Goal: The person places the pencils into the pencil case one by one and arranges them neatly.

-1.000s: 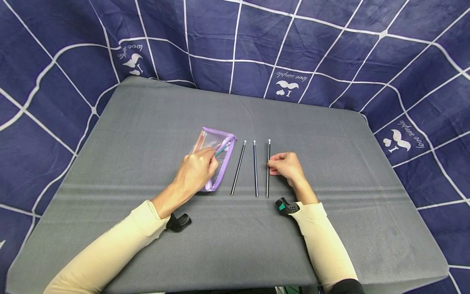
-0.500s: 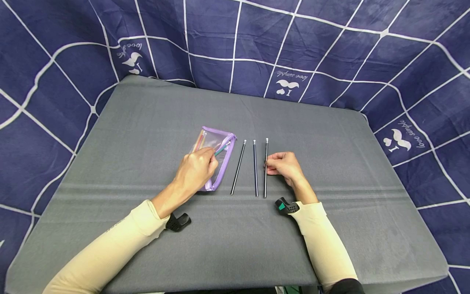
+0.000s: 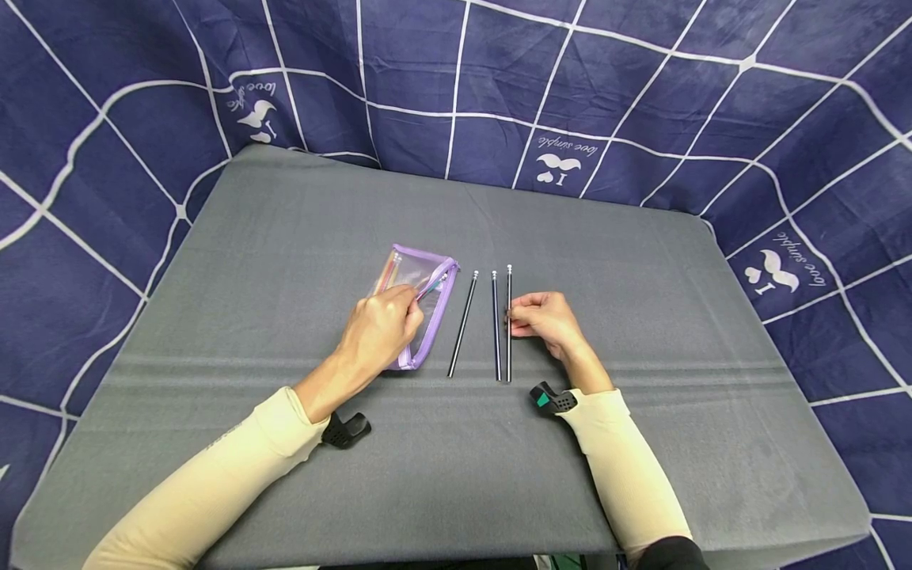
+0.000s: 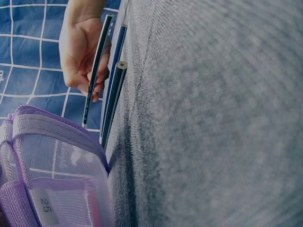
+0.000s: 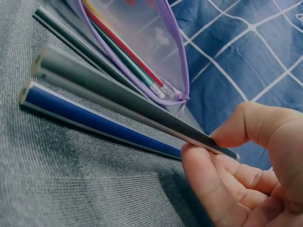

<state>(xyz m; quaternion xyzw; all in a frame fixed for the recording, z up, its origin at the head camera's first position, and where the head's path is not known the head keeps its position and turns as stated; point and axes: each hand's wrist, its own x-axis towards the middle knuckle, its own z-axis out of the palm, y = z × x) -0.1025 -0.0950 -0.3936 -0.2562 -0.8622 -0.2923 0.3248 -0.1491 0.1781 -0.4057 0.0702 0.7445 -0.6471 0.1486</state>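
Note:
In the head view, my left hand grips a purple-edged see-through pencil pouch by its side, the fingertips hidden. Its zipped opening faces right. A red pencil and a green pencil show inside it in the right wrist view. Between thumb and fingers, my right hand pinches a dark pencil with silver stripes, lifted above the cloth. Just left of it lies a blue pencil, almost parallel. Another dark pencil lies slanted between the blue one and the pouch.
Grey cloth covers the table, with creases running across it. A navy curtain with white grid lines hangs round the back and sides. Each wrist carries a black camera mount, such as the one on the left arm.
My right hand has moved left with the dark pencil, from apart to close beside the blue one. My left hand and the pouch have stayed in place.

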